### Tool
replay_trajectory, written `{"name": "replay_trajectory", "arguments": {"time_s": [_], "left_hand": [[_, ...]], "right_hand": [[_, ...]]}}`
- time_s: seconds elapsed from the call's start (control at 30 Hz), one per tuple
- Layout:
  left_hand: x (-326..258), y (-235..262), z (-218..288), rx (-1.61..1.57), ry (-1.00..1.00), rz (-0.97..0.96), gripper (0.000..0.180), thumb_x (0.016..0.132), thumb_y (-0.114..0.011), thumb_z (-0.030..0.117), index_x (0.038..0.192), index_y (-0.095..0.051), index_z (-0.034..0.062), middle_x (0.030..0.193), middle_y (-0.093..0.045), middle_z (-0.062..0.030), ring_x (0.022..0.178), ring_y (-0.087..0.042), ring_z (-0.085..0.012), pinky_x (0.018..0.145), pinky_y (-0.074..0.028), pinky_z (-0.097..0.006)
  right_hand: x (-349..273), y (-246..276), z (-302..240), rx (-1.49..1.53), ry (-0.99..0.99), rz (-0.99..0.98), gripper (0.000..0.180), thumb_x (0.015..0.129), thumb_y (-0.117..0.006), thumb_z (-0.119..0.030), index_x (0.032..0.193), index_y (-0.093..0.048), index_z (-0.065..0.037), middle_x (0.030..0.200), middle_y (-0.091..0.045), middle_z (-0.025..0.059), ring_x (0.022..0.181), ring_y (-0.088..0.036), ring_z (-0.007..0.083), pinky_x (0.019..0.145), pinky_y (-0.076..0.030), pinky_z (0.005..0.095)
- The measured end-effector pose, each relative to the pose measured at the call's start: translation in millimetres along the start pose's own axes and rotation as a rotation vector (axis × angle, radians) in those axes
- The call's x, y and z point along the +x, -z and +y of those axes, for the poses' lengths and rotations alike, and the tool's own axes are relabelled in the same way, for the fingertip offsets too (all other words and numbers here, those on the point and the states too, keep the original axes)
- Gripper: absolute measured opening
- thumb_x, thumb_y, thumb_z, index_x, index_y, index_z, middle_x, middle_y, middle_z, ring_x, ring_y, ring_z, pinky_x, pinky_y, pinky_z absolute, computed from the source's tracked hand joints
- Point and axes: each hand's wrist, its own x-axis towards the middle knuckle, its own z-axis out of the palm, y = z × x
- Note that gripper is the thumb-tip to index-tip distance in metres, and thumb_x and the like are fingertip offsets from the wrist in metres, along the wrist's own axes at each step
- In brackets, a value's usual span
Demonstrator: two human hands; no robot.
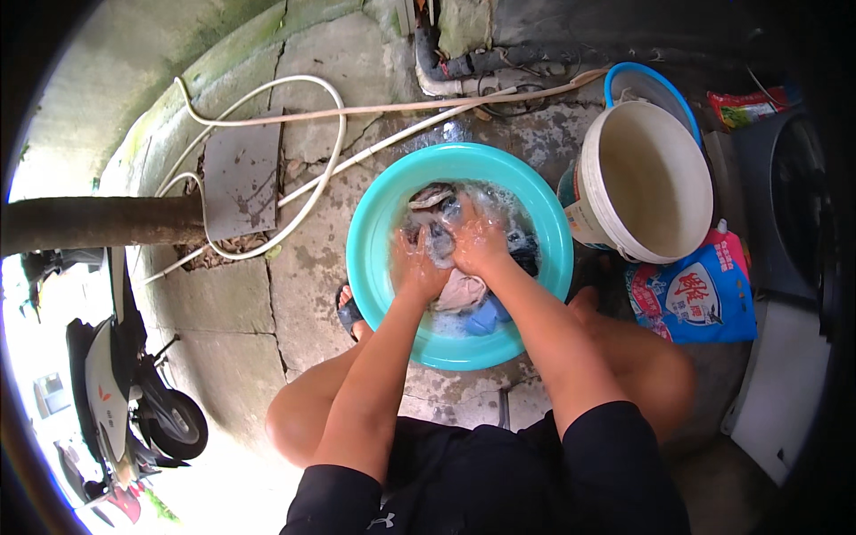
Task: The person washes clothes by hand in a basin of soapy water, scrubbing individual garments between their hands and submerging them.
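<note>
A turquoise plastic basin [367, 187] sits on the ground in front of me, holding sudsy water and wet laundry. Both hands are down in the foam near its middle. My left hand [417, 265] and my right hand [479, 237] are closed on a dark grey wet cloth [440, 241] bunched between them; suds hide some fingertips. A brownish cloth with a pale edge [432, 196] lies beyond them. Nearer me are a pale pink cloth [460, 292] and a blue cloth [486, 317]. Black fabric [524, 259] shows by the right wall.
Right of the basin a white bucket [593, 169] leans, tilted, with a blue-rimmed basin [655, 78] behind it. A blue and pink detergent bag [691, 290] lies nearer. A pale hose [339, 147] loops over the concrete at left. A scooter [111, 383] stands far left.
</note>
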Motion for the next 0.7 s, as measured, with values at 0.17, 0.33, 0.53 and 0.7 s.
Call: {"name": "replay_trajectory", "arguments": {"time_s": [0.17, 0.33, 0.53, 0.7], "left_hand": [[36, -15, -5, 0.073, 0.035, -0.158, 0.083, 0.08, -0.063, 0.037, 0.152, -0.027, 0.0151, 0.144, -0.038, -0.0287, 0.136, -0.037, -0.0433, 0.113, -0.031, -0.046], [50, 2, 5, 0.283, 0.017, -0.101, 0.073, 0.083, -0.057, 0.038, 0.147, -0.039, 0.0104, 0.119, -0.062, -0.0262, 0.121, -0.055, -0.0336, 0.101, -0.044, -0.046], [17, 29, 8, -0.151, 0.114, 0.016, 0.059, 0.074, -0.074, 0.047, 0.119, -0.063, 0.0106, 0.108, -0.067, -0.0193, 0.103, -0.064, -0.0342, 0.088, -0.051, -0.042], [6, 61, -1, -0.532, -0.101, 0.039, 0.05, 0.064, -0.086, 0.038, 0.098, -0.067, 0.0065, 0.094, -0.067, -0.0135, 0.089, -0.065, -0.0259, 0.079, -0.052, -0.036]], "right_hand": [[38, -57, 20, 0.186, -0.164, 0.217, 0.045, 0.092, -0.048, -0.025, 0.137, -0.053, -0.029, 0.151, -0.032, 0.018, 0.139, -0.035, 0.0376, 0.113, -0.029, 0.0541], [56, 2, 25, -0.035, -0.126, -0.336, 0.047, 0.086, -0.061, -0.036, 0.13, -0.059, -0.02, 0.124, -0.064, 0.0154, 0.117, -0.06, 0.0315, 0.098, -0.047, 0.0466], [-8, 11, 22, 0.523, -0.309, 0.106, 0.059, 0.07, -0.073, -0.05, 0.119, -0.067, -0.018, 0.111, -0.069, 0.0152, 0.103, -0.066, 0.0332, 0.092, -0.052, 0.0437], [-32, 43, 23, 0.84, -0.044, 0.299, 0.056, 0.06, -0.085, -0.033, 0.104, -0.069, -0.003, 0.091, -0.071, 0.0161, 0.084, -0.069, 0.0286, 0.075, -0.053, 0.0362]]}}
